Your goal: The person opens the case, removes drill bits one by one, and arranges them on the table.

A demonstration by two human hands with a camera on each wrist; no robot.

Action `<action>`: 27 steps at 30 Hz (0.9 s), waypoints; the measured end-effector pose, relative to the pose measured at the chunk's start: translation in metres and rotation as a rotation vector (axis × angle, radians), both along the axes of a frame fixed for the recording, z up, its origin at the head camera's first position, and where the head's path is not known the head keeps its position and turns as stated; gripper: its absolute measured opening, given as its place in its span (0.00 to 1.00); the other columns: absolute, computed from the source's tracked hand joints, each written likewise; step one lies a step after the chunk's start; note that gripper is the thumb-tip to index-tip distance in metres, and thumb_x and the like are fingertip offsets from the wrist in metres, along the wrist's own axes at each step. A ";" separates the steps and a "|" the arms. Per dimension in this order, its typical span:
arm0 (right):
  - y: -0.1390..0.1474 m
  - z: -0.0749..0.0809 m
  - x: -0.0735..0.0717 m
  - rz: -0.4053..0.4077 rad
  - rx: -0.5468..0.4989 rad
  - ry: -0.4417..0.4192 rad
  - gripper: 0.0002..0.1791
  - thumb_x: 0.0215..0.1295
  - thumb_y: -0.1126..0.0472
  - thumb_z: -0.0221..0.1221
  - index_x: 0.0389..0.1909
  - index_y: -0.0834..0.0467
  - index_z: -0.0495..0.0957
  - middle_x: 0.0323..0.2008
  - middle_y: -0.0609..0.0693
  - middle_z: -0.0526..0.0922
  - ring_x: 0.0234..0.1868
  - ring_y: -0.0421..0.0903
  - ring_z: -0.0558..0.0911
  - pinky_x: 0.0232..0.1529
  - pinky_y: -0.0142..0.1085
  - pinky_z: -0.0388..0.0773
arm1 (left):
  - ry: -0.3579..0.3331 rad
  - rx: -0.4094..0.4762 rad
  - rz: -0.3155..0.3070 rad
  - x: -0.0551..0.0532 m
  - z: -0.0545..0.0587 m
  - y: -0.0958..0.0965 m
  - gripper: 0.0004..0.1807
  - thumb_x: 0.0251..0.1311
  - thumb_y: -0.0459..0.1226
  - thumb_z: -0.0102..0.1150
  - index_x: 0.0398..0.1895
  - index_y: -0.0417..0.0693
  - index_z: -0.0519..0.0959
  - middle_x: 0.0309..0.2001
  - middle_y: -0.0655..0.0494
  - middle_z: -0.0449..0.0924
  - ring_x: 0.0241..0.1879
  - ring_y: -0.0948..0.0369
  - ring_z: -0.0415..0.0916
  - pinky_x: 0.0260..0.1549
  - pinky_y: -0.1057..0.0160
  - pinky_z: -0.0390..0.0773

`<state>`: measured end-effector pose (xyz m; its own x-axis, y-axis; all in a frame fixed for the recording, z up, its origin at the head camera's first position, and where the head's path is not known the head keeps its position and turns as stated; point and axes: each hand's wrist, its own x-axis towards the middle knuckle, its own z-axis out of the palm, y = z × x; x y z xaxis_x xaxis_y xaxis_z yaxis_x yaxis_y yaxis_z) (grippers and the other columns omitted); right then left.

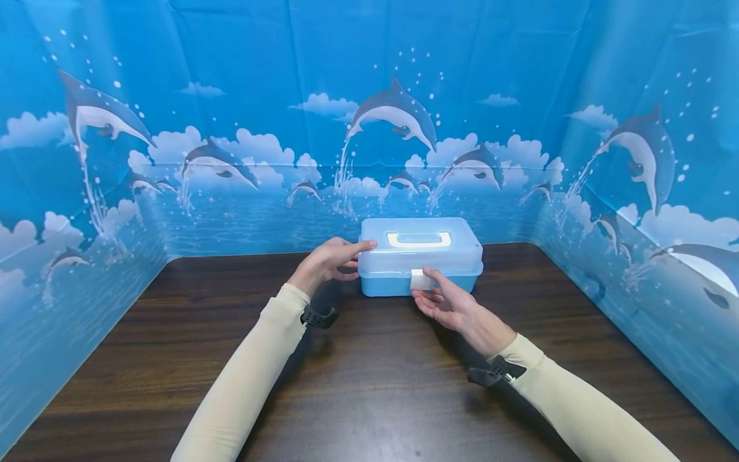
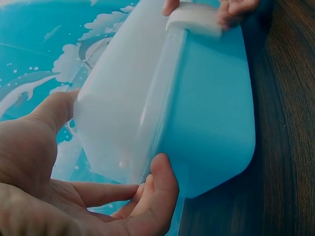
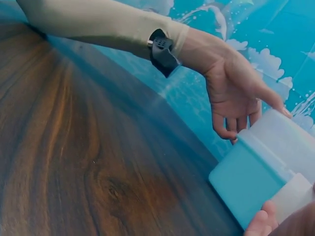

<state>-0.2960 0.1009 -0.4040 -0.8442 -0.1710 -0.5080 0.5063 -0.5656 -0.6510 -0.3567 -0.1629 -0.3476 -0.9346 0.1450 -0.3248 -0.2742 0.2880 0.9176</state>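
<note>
Firstly, head view: box (image 1: 412,263), qty 1, blue base (image 1: 387,287), translucent lid (image 1: 419,256) w/ white handle (image 1: 419,244), lid down. Location: far part of dark wood bench (image 1: 369,372), near dolphin backdrop (image 1: 242,51); long axis L to R across the person. White latch (image 1: 417,280) approx. mid of near long side. L hand (image 1: 331,260) at box's L end, thumb on lid. R hand (image 1: 453,308) at near side, thumb over latch, fingers underneath, i.e. latch pinched. Key relation, as judged: latch lies btwn R thumb & R fingers; R hand much the nearer, L hand off along the long axis.

L wrist view: box end close up, seen aslant. L thumb against lid edge, L fingers (image 2: 165,182) curled at the rim where lid meets base, so L hand grips the end. Latch at top of frame, w/ R fingertips either side of it. No gap seen btwn lid & base.

R wrist view: box in lower R corner, partly cropped. R fingers at bottom edge, beside latch; rest of R hand mostly out of frame. L hand at box's opp. end, dark strap (image 3: 163,53) on its wrist, pale sleeve (image 3: 103,24) behind.
</note>
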 end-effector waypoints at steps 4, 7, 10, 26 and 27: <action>-0.001 0.005 -0.001 0.009 0.047 -0.014 0.34 0.65 0.48 0.70 0.58 0.64 0.65 0.49 0.59 0.74 0.45 0.49 0.79 0.53 0.38 0.77 | 0.006 0.002 -0.003 0.000 0.002 -0.001 0.49 0.57 0.59 0.72 0.71 0.35 0.66 0.66 0.43 0.64 0.64 0.44 0.67 0.54 0.47 0.77; 0.000 0.010 0.000 0.009 0.053 -0.032 0.33 0.64 0.48 0.71 0.56 0.65 0.67 0.50 0.59 0.74 0.45 0.49 0.78 0.56 0.39 0.76 | 0.009 0.001 -0.004 0.000 0.002 -0.002 0.49 0.57 0.59 0.72 0.71 0.34 0.66 0.66 0.43 0.64 0.65 0.43 0.67 0.54 0.47 0.77; 0.002 0.014 0.001 0.026 0.065 -0.043 0.34 0.64 0.49 0.71 0.58 0.66 0.67 0.52 0.59 0.75 0.46 0.49 0.79 0.58 0.38 0.75 | 0.007 0.004 -0.006 0.000 0.001 -0.003 0.50 0.56 0.59 0.72 0.71 0.34 0.66 0.66 0.42 0.64 0.64 0.44 0.67 0.54 0.47 0.77; 0.035 0.013 0.010 0.380 0.573 0.336 0.30 0.66 0.68 0.64 0.66 0.68 0.65 0.49 0.61 0.83 0.52 0.55 0.84 0.59 0.50 0.72 | 0.009 0.014 -0.019 -0.001 -0.004 -0.002 0.52 0.53 0.61 0.73 0.71 0.35 0.66 0.65 0.43 0.66 0.62 0.45 0.69 0.54 0.47 0.78; 0.034 0.012 0.010 0.378 0.622 0.363 0.31 0.66 0.68 0.64 0.67 0.68 0.64 0.49 0.61 0.83 0.51 0.55 0.84 0.57 0.49 0.74 | 0.013 0.013 -0.020 -0.001 -0.003 -0.003 0.52 0.54 0.61 0.73 0.71 0.35 0.66 0.64 0.43 0.66 0.62 0.45 0.69 0.53 0.47 0.78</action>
<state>-0.2860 0.1350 -0.3916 -0.9162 -0.2542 -0.3099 0.2877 0.1212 -0.9500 -0.3581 -0.1654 -0.3506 -0.9356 0.1683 -0.3104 -0.2562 0.2814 0.9248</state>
